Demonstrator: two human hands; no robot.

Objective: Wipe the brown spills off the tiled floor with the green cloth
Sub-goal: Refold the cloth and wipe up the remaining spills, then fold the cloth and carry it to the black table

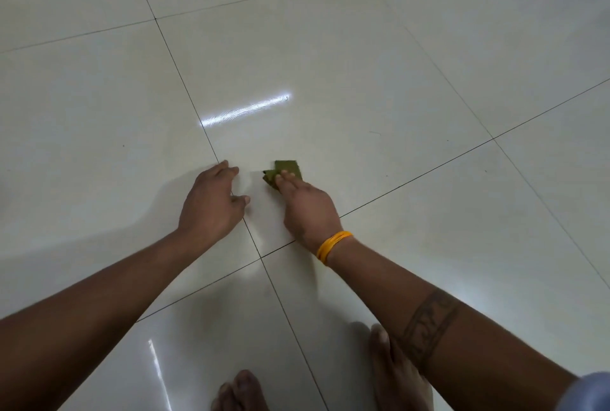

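The green cloth [286, 170] lies folded on the pale tiled floor [363, 63], near the middle of the view. My right hand [305, 204] presses flat on the cloth's near edge, fingers resting on top of it; an orange band circles that wrist. My left hand [211, 201] rests on the floor just left of the cloth, fingers spread, holding nothing, lying across a dark grout line. No brown spill shows on the tiles around the cloth; whatever is under the cloth and my hands is hidden.
My two bare feet [242, 392] stand at the bottom edge, close under my arms. A bright streak of reflected light [246, 110] lies on the tile beyond the hands. A tiny dark fleck [375, 133] marks the tile to the right.
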